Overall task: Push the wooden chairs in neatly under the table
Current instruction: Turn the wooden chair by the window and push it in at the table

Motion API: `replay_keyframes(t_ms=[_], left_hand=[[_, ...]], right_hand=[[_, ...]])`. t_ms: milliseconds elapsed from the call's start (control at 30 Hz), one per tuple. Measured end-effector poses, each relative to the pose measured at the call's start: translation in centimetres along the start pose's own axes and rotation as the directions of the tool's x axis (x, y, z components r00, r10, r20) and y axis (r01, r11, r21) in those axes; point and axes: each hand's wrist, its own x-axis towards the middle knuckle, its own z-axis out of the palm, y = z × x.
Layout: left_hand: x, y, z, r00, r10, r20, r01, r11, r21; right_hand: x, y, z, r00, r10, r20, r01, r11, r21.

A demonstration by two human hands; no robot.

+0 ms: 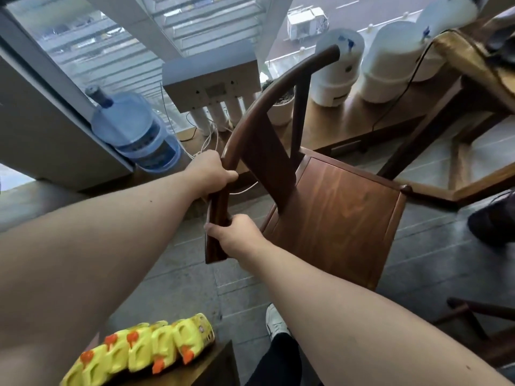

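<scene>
A dark wooden chair with a curved top rail and a flat square seat stands on the tiled floor in the middle of the head view. My left hand is closed around the curved rail. My right hand grips the near end of the same rail, just below the left hand. The seat faces right, toward the wooden table, whose golden top and dark legs fill the upper right. The chair's legs are hidden under the seat.
A blue water jug, a grey filter unit with cables, a potted plant and white tanks line the window ledge. Yellow duck-shaped bottles lie on a low stand. Someone's dark shoe is at right; another chair's frame is lower right.
</scene>
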Motion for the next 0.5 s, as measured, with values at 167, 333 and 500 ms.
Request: replay_keyframes(t_ms=[167, 333, 500], left_hand=[[-4.2, -0.2, 2.2, 0.999, -0.047, -0.013, 0.046, 0.997, -0.056], [-10.7, -0.1, 6.1, 0.99, -0.137, 0.034, 0.141, 0.946, -0.291], [-17.6, 0.9, 10.0, 0.974, -0.167, 0.154, 0.221, 0.854, -0.472]], right_hand=[[-3.3, 2.4, -1.5, 0.998, 0.006, 0.062, 0.001, 0.995, -0.104], [-10.1, 5.3, -4.7, 0.994, 0.048, 0.1, -0.026, 0.978, -0.208], [-16.6, 8.9, -8.6, 0.982, 0.142, 0.125, -0.102, 0.955, -0.28]])
